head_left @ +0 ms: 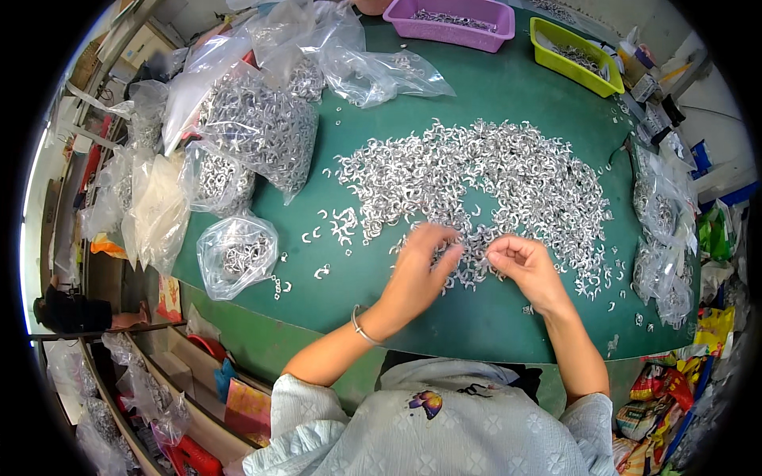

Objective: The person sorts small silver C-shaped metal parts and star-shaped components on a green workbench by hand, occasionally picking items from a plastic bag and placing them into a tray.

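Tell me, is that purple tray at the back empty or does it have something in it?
Not empty. The purple tray holds a shallow layer of small silvery metal pieces on its bottom, well below the rim.

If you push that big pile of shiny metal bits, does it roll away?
Probably not: the metal bits look like curved clips that hook together, so they would likely slide and scatter. The pile lies flat on the green table, so it shouldn't topple. Each bit seems stiff and light.

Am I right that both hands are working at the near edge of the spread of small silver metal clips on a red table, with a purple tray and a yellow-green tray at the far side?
Not quite: the table is green, not red, as the head view shows. The rest holds: the left hand and right hand are at the near edge of the silver clips, with the purple tray and yellow-green tray at the far side.
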Demonstrator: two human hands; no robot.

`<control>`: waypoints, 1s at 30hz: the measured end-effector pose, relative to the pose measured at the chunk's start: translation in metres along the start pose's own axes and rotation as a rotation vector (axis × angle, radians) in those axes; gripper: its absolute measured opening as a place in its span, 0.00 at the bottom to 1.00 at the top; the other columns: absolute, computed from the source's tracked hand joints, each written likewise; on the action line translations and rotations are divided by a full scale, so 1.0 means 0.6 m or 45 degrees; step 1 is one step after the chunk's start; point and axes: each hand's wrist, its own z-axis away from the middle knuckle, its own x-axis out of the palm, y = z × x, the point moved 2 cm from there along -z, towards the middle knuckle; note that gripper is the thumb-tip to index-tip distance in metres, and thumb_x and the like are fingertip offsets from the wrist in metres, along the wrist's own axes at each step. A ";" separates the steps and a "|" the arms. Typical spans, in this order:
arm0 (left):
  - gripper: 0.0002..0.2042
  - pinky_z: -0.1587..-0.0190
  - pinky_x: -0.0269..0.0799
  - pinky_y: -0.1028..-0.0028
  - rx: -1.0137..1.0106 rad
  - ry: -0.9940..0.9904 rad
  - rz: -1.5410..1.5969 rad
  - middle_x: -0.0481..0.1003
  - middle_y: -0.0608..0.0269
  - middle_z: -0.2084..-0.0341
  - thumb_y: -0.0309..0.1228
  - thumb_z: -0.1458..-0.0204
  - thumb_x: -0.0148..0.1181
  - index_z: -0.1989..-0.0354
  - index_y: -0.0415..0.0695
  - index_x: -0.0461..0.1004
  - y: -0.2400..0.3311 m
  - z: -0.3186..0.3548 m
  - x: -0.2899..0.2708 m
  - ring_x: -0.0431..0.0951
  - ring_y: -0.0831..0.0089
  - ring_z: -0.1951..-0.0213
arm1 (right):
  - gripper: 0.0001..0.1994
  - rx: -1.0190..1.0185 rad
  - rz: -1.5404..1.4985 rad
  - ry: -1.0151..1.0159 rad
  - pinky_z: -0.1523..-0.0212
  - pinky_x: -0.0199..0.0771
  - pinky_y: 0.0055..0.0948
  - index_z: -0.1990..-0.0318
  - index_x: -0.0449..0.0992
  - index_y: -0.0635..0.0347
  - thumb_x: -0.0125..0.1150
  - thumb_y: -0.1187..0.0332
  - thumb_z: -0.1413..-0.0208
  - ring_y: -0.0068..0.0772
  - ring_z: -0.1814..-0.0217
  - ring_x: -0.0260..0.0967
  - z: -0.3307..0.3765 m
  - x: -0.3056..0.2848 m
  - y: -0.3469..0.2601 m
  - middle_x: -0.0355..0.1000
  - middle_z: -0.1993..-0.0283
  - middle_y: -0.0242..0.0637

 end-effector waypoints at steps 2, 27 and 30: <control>0.09 0.64 0.70 0.78 -0.348 -0.428 0.367 0.77 0.63 0.66 0.27 0.42 0.56 0.56 0.36 0.74 0.006 0.012 0.009 0.76 0.76 0.65 | 0.05 -0.054 0.030 -0.048 0.66 0.65 0.16 0.64 0.77 0.64 0.61 0.72 0.43 0.12 0.67 0.67 0.002 0.007 0.012 0.74 0.68 0.28; 0.09 0.66 0.73 0.78 0.212 1.061 -0.396 0.79 0.62 0.72 0.22 0.44 0.54 0.59 0.34 0.78 0.062 -0.084 -0.407 0.76 0.80 0.71 | 0.05 -0.426 0.752 0.013 0.67 0.66 0.24 0.64 0.78 0.65 0.61 0.78 0.50 0.27 0.71 0.67 -0.011 0.016 -0.007 0.71 0.71 0.36; 0.08 0.65 0.74 0.74 0.246 1.199 -0.741 0.80 0.56 0.75 0.23 0.47 0.56 0.63 0.34 0.79 0.041 -0.133 -0.512 0.79 0.74 0.72 | 0.04 -0.451 0.832 0.065 0.66 0.68 0.26 0.66 0.77 0.65 0.61 0.77 0.50 0.31 0.68 0.68 -0.006 0.012 -0.006 0.71 0.71 0.38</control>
